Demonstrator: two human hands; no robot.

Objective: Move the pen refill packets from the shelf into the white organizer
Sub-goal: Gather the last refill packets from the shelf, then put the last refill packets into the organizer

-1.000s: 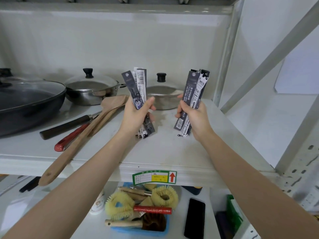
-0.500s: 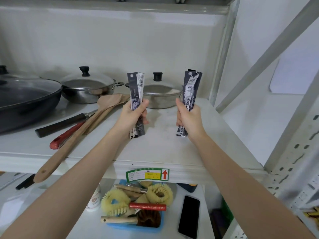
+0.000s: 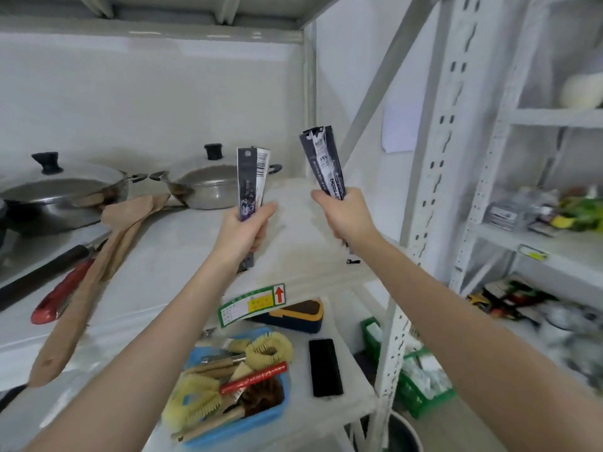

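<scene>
L hand [image 3: 243,231] grips packets [image 3: 252,177] | R hand [image 3: 342,215] grips packet bunch [image 3: 323,161] | print unreadable

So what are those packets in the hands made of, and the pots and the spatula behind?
The packets look like glossy printed plastic film, creased at the tops. The pots seem to be polished steel, showing reflections, with black, likely plastic, knobs. The spatula looks like pale, matte, unvarnished wood.

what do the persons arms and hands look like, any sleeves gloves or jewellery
Both arms are bare along the whole length that shows, with no sleeve edge in view. The left hand and the right hand wear no gloves. No watch, bracelet or band shows at either wrist, and no ring can be seen on the fingers that face the camera.
</scene>
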